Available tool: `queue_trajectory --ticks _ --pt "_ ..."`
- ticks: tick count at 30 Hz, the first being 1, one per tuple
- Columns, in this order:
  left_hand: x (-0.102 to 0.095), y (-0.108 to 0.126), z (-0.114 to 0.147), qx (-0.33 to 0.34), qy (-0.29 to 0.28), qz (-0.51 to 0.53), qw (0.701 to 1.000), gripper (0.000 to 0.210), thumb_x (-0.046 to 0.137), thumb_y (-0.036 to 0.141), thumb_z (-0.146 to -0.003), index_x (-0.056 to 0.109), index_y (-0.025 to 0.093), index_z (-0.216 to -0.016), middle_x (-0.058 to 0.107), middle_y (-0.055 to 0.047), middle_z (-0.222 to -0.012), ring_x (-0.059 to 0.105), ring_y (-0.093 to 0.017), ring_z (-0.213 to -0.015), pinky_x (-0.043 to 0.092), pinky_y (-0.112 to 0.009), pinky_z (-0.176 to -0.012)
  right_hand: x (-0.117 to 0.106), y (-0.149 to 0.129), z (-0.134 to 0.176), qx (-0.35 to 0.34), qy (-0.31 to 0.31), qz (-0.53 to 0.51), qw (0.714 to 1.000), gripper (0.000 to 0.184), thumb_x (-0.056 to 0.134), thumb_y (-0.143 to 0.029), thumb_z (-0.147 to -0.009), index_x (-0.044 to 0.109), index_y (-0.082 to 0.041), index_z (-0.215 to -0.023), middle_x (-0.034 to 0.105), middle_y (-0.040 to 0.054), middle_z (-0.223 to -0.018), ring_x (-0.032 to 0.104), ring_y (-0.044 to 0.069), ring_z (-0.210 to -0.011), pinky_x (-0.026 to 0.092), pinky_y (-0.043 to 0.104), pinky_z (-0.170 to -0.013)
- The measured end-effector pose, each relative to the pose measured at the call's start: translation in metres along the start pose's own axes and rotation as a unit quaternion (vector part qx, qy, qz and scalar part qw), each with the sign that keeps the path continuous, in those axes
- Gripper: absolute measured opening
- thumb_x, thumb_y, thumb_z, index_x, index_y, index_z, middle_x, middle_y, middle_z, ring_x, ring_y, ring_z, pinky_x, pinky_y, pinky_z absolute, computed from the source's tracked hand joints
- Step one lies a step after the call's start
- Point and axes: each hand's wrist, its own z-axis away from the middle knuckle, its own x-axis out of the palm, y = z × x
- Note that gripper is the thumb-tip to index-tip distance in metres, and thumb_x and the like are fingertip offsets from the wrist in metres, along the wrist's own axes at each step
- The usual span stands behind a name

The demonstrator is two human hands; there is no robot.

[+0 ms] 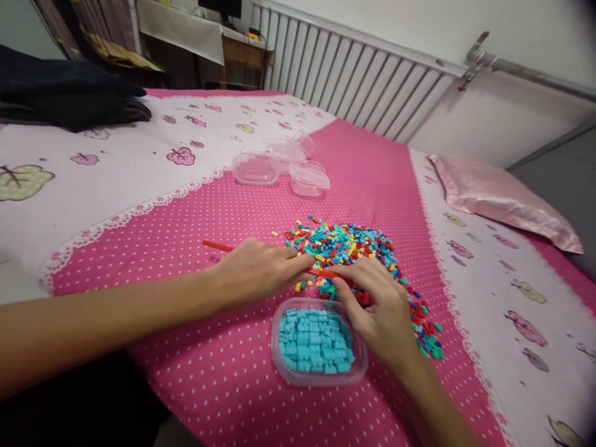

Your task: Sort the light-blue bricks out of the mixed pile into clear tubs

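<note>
A long, thin red strip (218,246), which looks like small red bricks joined in a row, runs under my left hand and across to my right. My left hand (261,267) is closed around it, and a length sticks out to the left. Its right end meets the thumb and fingers of my right hand (375,295), which pinch it. Beneath and behind my hands lies a heap of small coloured building bricks (326,239). Just in front of the heap, a clear plastic box (285,375) holds light-blue bricks (314,341) fitted together in rows.
Several clear plastic containers (256,167) sit farther back on the pink dotted bedspread (367,161). A pink satin pillow (503,198) lies at the right. Dark folded cloth (65,93) is at the far left. A white radiator (344,62) stands behind the bed, beside a desk (186,31).
</note>
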Motion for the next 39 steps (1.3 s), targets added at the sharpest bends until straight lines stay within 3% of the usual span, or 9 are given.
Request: queue_trajectory --ticks 7,17,27,35,39 --pt "-0.0058 0.0021 0.0001 0.031 0.063 -0.008 0.997 0.024 0.044 0.033 -0.105 0.063 0.021 -0.096 0.061 0.004 -0.068 0.061 -0.013 -0.055 0.025 -0.03 -0.046 0.0004 -0.0057 0.0006 0.001 0.014 -0.005 1.0 0.014 0.06 -0.019 -0.096 0.073 -0.016 -0.101 0.065 0.0018 -0.077 0.054 0.017 -0.075 0.041 0.033 -0.07" --pt "-0.0026 0.0044 -0.0001 0.02 0.102 0.06 0.993 0.041 0.032 0.035 -0.108 0.066 0.02 -0.093 0.066 0.002 -0.07 0.064 -0.014 -0.06 0.029 -0.029 -0.048 -0.0018 -0.0098 0.001 -0.033 0.03 0.042 0.998 0.015 0.061 -0.017 -0.095 0.074 -0.016 -0.103 0.067 0.0034 -0.079 0.054 0.018 -0.076 0.04 0.034 -0.069" --pt "-0.0033 0.005 -0.0011 0.021 0.077 0.091 0.993 0.047 0.026 0.037 -0.109 0.068 0.018 -0.098 0.068 0.001 -0.072 0.066 -0.014 -0.061 0.031 -0.029 -0.048 0.0001 -0.0083 0.0014 -0.047 0.035 0.047 0.997 0.016 0.062 -0.015 -0.094 0.073 -0.014 -0.106 0.067 0.004 -0.08 0.053 0.019 -0.076 0.042 0.034 -0.069" --pt "-0.0031 0.005 -0.0001 0.0 0.037 0.109 0.993 0.037 0.033 0.034 -0.107 0.067 0.019 -0.1 0.07 0.001 -0.076 0.066 -0.013 -0.063 0.034 -0.026 -0.051 0.0002 -0.0088 0.0021 -0.032 0.024 0.053 0.998 0.018 0.061 -0.019 -0.096 0.073 -0.021 -0.109 0.067 0.0031 -0.08 0.054 0.019 -0.077 0.041 0.035 -0.07" --pt "-0.003 0.0076 -0.0018 -0.002 0.07 0.078 0.994 0.031 0.04 0.035 -0.106 0.066 0.02 -0.104 0.073 0.001 -0.078 0.068 -0.013 -0.063 0.033 -0.027 -0.048 0.0014 -0.0068 0.0026 -0.022 0.015 0.059 0.998 0.015 0.06 -0.022 -0.097 0.073 -0.02 -0.105 0.069 0.003 -0.082 0.056 0.019 -0.077 0.041 0.035 -0.071"
